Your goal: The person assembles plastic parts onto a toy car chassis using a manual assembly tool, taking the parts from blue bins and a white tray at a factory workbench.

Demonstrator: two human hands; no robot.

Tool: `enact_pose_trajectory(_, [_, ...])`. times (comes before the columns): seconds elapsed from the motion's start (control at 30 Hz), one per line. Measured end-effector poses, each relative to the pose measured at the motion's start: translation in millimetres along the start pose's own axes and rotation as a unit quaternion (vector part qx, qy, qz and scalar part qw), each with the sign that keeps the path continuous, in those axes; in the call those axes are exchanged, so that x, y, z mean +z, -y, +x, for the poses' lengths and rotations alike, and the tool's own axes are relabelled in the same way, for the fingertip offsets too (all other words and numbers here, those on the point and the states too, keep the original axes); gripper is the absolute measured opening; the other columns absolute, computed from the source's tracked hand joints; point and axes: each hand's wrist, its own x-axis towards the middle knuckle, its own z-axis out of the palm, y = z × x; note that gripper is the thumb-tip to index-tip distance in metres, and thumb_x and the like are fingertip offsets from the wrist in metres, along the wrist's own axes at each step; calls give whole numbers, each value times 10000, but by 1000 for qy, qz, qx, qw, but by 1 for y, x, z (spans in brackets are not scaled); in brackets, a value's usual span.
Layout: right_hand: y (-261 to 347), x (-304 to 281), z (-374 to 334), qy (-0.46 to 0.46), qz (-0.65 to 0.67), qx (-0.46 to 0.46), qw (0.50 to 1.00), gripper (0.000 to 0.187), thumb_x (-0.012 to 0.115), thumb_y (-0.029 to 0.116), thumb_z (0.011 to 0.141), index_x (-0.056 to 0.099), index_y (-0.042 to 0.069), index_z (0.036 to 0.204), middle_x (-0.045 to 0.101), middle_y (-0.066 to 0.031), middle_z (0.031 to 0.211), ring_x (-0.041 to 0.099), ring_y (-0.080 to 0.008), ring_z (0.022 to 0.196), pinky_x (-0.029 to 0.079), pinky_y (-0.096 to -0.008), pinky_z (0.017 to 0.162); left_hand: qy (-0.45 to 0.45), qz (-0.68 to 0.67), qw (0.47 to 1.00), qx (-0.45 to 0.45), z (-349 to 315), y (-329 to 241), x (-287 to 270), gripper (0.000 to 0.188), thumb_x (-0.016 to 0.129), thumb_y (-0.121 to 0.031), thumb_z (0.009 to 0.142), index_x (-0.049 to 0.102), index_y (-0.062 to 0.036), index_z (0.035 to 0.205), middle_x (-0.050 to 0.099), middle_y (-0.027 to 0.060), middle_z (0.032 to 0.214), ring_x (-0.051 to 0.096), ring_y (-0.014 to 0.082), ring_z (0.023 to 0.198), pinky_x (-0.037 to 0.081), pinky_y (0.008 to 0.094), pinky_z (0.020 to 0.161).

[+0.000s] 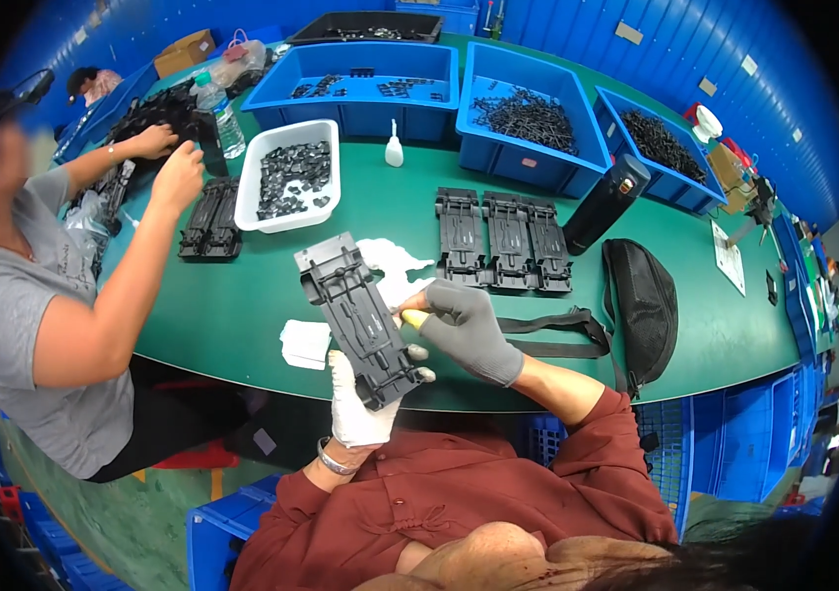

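Observation:
My left hand (362,412), in a white glove, grips a black plastic vehicle chassis (360,310) by its lower end, tilted above the table's front edge. Its detailed face with moulded ribs points up. My right hand (469,333) wears a grey glove with some fingertips uncovered and yellow on one of them. Those fingers are pinched together right beside the chassis's right edge; whatever they hold is too small to make out. Crumpled white cloth (395,264) lies behind the chassis, and a white folded pad (305,344) is left of it.
Several similar black chassis (508,241) stand in a row behind my right hand. A white tub (331,202) and blue bins (528,123) hold small black parts. A black flask (608,202) and black bag (641,305) are right; a co-worker (45,286) works at left.

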Motion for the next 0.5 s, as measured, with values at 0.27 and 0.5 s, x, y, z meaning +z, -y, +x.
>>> enact_pose_trajectory(0.27, [-3, 7, -1, 26, 88, 90, 992, 164, 653, 1, 898, 717, -43, 1043, 653, -42, 959, 603, -63, 864, 491, -231, 756, -28, 14, 1000, -3, -1, 2, -3, 776, 388, -670, 1000, 391, -89, 1514, 554, 103, 1395, 613, 338, 1125, 551, 548, 888])
enact_pose_trajectory(0.5, [0, 1, -4, 33, -24, 13, 999, 134, 673, 36, 866, 672, -28, 985, 640, -110, 879, 617, -158, 756, 496, -296, 669, 20, 65, 998, -6, -6, 0, -7, 779, 392, -625, 1023, 370, -22, 1516, 522, 122, 1434, 589, 285, 1207, 537, 498, 976])
